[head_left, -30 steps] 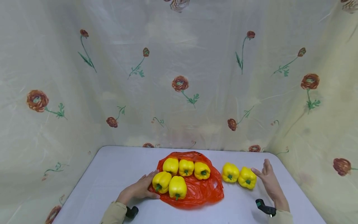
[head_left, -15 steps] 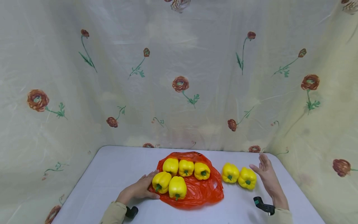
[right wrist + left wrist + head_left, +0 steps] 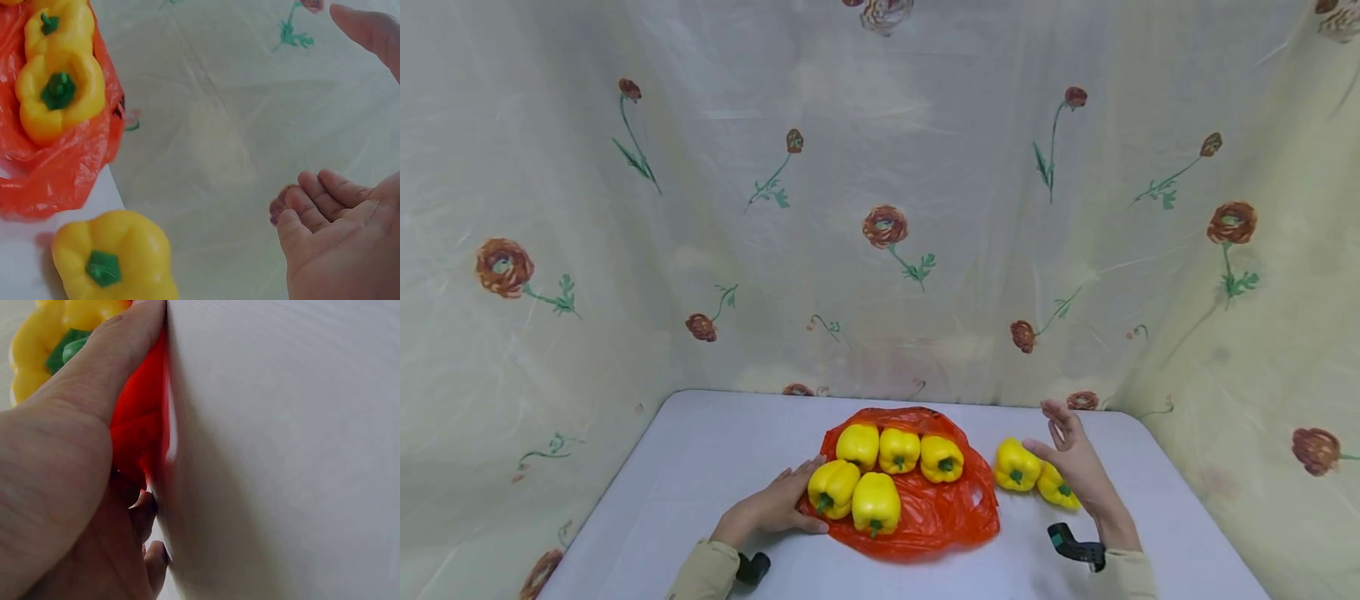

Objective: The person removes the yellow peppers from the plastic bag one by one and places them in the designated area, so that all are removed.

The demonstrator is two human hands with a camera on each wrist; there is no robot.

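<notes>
Yellow bell peppers lie in two rows on a flattened red plastic bag [image 3: 928,517]; the front left pepper [image 3: 834,487] is closest to my left hand [image 3: 775,504]. That hand rests at the bag's left edge, thumb along the red plastic in the left wrist view. Right of the bag sit two more peppers side by side, an inner pepper [image 3: 1017,465] and an outer pepper [image 3: 1057,486]. My right hand [image 3: 1078,467] is raised over the outer one and partly covers it in the head view. Its thumb stands apart from the fingers, with nothing between them.
The white table [image 3: 722,442] has rounded far corners. Behind it and on both sides hangs a flower-printed curtain [image 3: 880,317]. Each wrist wears a black camera, such as the right wrist camera [image 3: 1075,546].
My right hand first drew slightly up and back, then moved left until it came over the outer pepper. The left hand, bag and peppers have stayed in place.
</notes>
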